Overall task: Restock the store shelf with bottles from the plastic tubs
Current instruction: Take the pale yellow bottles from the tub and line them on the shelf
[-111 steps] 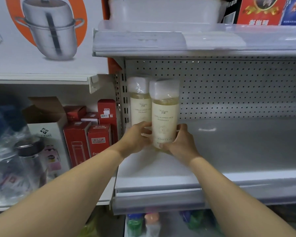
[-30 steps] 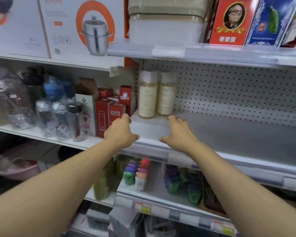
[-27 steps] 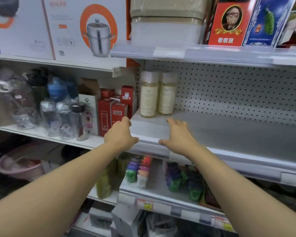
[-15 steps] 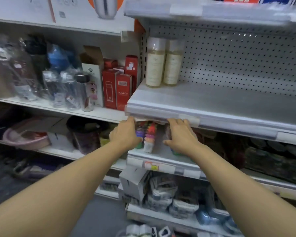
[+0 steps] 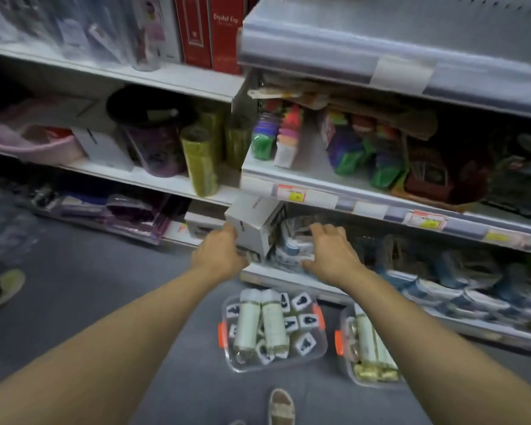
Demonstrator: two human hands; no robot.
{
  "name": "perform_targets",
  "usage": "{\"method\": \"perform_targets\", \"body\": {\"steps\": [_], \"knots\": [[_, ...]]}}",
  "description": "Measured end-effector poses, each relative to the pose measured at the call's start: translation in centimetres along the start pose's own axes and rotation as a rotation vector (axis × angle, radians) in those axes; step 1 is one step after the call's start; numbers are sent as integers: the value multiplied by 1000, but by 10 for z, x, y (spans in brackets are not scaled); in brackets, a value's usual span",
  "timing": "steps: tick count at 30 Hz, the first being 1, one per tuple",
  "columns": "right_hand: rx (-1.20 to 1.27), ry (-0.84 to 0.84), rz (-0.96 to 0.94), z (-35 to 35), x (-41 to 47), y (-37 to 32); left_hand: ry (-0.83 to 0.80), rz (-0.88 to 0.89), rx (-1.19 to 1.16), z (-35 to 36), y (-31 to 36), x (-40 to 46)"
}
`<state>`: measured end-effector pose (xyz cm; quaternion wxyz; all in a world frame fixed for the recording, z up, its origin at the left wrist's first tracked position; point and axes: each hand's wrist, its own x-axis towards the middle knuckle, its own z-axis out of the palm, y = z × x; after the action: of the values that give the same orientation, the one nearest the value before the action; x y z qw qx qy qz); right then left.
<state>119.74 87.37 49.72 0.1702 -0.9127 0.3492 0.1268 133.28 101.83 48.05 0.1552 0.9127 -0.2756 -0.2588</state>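
Two clear plastic tubs with orange latches stand on the grey floor below my arms. The left tub (image 5: 318, 348) holds two pale bottles (image 5: 260, 323) lying side by side on top of small jars. The right tub (image 5: 344, 357) holds more pale bottles (image 5: 369, 340), partly hidden by my right forearm. My left hand (image 5: 219, 254) and my right hand (image 5: 331, 253) hang empty in the air above the tubs, fingers loose, in front of the low shelves. The grey shelf (image 5: 334, 53) I stocked shows only its front edge at the top right; its bottles are out of view.
Lower shelves hold a white box (image 5: 252, 223), green rolls (image 5: 200, 161), coloured packs (image 5: 362, 148) and a pink basin (image 5: 28, 139). My sandalled foot (image 5: 281, 406) stands near the tubs. Another person's shoe (image 5: 3, 289) is at the left edge.
My view has swung down from the stocked shelf to the floor. Both hands have let go of the bottles and dropped from the shelf edge towards the tubs, which have come into view.
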Motion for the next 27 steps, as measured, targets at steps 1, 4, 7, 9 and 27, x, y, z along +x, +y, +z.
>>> {"method": "perform_targets", "body": {"steps": [1, 4, 7, 9, 27], "knots": [[8, -26, 7, 14, 3, 4, -24, -24, -7, 12, -8, 1], [26, -106, 20, 58, 13, 17, -100, -93, -50, 49, -30, 8], [39, -182, 37, 102, 28, 31, -162, -150, -77, 88, -52, 17], [61, -236, 49, 132, 39, 41, -193, -195, -70, 114, -64, 24], [156, -349, 99, 396, 131, 118, -254, -490, -108, 374, -165, 103]]}}
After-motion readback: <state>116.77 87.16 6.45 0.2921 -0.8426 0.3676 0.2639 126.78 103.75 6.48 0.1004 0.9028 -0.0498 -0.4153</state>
